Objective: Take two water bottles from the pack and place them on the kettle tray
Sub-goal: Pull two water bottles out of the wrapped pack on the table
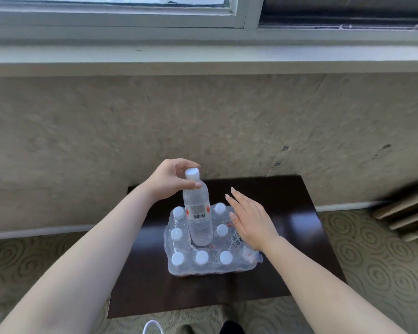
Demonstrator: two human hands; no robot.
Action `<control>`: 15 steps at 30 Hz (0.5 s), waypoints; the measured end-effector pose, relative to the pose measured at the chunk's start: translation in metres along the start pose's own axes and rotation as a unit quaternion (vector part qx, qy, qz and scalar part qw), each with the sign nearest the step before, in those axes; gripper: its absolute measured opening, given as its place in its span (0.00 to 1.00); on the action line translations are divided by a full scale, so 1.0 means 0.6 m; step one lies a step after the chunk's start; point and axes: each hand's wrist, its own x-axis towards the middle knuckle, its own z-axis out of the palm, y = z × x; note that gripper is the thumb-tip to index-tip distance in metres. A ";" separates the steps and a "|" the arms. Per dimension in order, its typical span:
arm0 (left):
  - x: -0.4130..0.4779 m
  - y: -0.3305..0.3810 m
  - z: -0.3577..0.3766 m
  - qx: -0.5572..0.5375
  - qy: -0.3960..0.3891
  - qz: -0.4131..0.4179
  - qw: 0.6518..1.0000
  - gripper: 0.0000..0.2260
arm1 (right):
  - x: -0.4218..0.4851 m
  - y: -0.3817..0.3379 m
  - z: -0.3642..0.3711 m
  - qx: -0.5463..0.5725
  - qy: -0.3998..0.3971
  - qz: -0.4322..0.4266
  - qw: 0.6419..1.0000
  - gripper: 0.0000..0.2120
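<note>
A clear water bottle (198, 213) with a white cap stands upright, lifted partly out of the middle of a shrink-wrapped pack of bottles (210, 259). My left hand (171, 182) grips this bottle by its neck, just under the cap. My right hand (249, 218) lies flat with fingers spread on the right top of the pack, holding nothing. Several white-capped bottles stay in the pack around the raised one. No kettle tray is in view.
The pack sits on a low dark wooden table (295, 237) against a beige wall under a window sill (203, 56). Patterned carpet (377, 266) surrounds the table. Stacked flat boards (408, 213) lean at the right edge.
</note>
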 end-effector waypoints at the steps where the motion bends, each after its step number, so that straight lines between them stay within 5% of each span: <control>1: 0.004 -0.014 0.009 -0.038 0.021 -0.003 0.999 0.18 | 0.000 0.002 0.001 0.000 -0.003 0.004 1.000 0.23; 6: 0.014 -0.068 0.050 -0.179 0.110 -0.039 0.977 0.23 | 0.001 0.006 0.012 0.014 -0.013 0.020 1.000 0.23; 15: 0.031 -0.085 0.089 -0.253 0.101 -0.069 0.960 0.21 | 0.008 0.002 0.033 0.034 -0.054 -0.001 0.998 0.20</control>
